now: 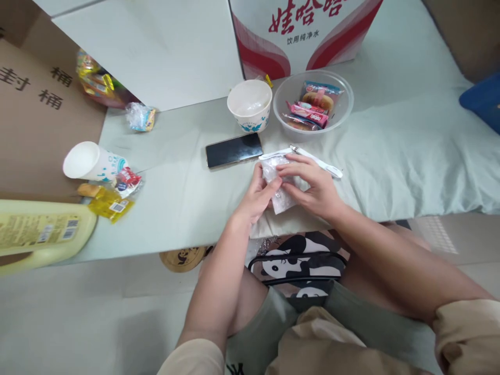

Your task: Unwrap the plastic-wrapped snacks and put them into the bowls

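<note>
A crinkled, see-through plastic pouch (pixel 284 202), which looks like bubble wrap, is held between my two hands near the table's front edge. My left hand (pixel 258 194) is closed on its left side, thumb pressed on top. Bent over the pouch from the right, my right hand (pixel 314 186) has its fingers and thumb closed on the plastic. What lies inside the pouch cannot be made out. Just behind the hands is a white strap (pixel 321 162) with a small metal clip. A black phone (pixel 234 150) lies to the left.
Behind stand a paper bowl (pixel 250 104) and a clear plastic bowl (pixel 344 112) with wrapped snacks. At left are a tipped paper cup (pixel 84 160), wrappers (pixel 113 203) and a yellow jug (pixel 47 229). White and red boxes (pixel 261 52) line the back; a panda-print bag (pixel 300 260) sits below.
</note>
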The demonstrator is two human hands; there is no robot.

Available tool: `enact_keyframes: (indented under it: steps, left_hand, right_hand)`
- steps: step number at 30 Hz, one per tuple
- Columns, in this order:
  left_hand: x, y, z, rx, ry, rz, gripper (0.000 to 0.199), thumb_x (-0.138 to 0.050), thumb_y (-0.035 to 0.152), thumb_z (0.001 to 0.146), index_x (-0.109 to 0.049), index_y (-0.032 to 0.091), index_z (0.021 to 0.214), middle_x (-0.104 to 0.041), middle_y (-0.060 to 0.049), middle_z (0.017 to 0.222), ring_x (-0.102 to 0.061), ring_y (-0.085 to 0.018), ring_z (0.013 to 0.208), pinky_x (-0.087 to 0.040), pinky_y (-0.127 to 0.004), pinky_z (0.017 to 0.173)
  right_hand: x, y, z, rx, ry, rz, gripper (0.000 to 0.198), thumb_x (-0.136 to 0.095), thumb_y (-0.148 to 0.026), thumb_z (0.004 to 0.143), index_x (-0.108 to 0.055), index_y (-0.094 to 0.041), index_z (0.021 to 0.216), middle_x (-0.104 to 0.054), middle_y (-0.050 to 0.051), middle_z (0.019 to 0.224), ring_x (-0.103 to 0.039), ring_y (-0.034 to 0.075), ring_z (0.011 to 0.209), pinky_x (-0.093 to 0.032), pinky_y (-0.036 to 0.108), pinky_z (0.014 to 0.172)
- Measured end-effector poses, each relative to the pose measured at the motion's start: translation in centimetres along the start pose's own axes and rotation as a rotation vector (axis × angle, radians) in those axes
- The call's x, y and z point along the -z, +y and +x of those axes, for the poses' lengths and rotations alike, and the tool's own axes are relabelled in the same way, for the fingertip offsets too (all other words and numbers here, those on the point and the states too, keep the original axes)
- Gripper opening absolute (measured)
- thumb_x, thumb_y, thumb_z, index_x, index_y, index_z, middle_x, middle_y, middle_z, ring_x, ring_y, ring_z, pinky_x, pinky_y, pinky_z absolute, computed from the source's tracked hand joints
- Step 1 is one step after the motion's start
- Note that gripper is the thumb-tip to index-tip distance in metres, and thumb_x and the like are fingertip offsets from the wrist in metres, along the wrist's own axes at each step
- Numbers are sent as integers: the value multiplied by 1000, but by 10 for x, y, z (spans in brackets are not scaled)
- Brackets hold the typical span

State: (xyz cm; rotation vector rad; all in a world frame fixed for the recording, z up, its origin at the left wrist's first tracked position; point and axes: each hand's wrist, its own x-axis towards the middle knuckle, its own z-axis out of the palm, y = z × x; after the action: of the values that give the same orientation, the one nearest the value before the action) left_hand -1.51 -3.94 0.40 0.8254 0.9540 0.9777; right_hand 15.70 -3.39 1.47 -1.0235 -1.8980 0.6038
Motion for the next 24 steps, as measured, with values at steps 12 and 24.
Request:
enact_keyframes:
  steps: [12,24]
  left_hand:
    - [22,25,-1,-233,422,30,66,-77,66,77,-46,39,128,-60,-5,136,-63,-24,119,-57,-35,86]
    - [13,0,6,-257,229,-58,66,-87,56,71,-49,35,121,-64,-3,122,-65,-23,114,-55,-39,97]
  right_hand:
    - [42,43,-4,-357,-142,-623,33,-57,-35,90,-72,-22,116,-67,18,130,-59,43,125,-47,63,102]
    - [11,-18,1,-233,-236,-41,33,-45,-37,101,-74,-22,105,-71,2,70,-65,17,62,-48,29,64]
